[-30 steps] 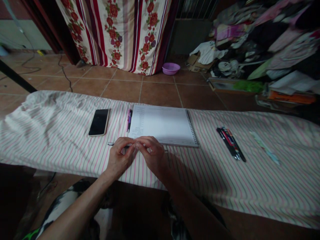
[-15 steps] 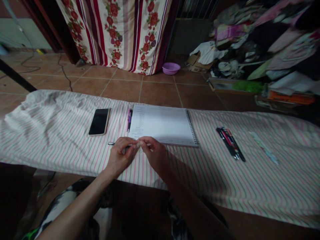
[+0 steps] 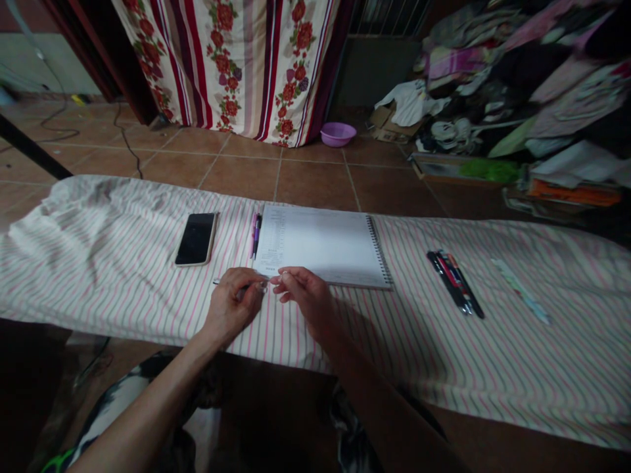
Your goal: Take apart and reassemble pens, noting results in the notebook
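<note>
Striped white-pink-grey cloth (image 3: 148,289) is being worked over. Slim dark-ended pen-like object (image 3: 215,282) is being pinched in the left hand (image 3: 231,302), front-middle. Fingertips of the right hand (image 3: 313,299) are now being held apart, no longer touching the left; anything pinched there can't be told. Object is seemingly being steadied left-handed only. White spiral-bound notebook (image 3: 323,246) is being overlapped at its near edge; black-screened phone (image 3: 196,239), multicoloured pen bundle (image 3: 454,281) are being left aside.
</note>
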Tool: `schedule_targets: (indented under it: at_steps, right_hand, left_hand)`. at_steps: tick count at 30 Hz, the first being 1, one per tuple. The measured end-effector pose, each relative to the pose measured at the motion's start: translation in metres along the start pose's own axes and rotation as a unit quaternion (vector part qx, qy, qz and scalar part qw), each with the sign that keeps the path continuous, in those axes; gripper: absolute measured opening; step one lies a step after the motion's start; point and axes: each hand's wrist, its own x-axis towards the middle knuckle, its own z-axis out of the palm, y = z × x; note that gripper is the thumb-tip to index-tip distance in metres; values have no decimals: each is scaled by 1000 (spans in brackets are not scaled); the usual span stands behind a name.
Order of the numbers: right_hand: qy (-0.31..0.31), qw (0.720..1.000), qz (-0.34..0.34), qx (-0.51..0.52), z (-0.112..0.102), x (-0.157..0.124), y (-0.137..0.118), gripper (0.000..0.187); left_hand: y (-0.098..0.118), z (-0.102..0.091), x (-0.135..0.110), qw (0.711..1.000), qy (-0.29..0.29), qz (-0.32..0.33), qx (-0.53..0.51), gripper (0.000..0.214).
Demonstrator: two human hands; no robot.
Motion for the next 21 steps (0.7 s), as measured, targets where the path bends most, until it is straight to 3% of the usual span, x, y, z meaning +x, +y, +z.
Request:
schedule_targets:
  at_steps: [12, 21]
  right_hand:
    - [-6, 975, 143, 172, -1, -2, -10, 18]
    - [-35, 977, 148, 152, -8, 2, -4, 16]
  left_hand:
    - [2, 1, 0, 1000, -6, -10, -6, 14]
    - [-2, 2, -1, 1000, -13, -4, 2, 14]
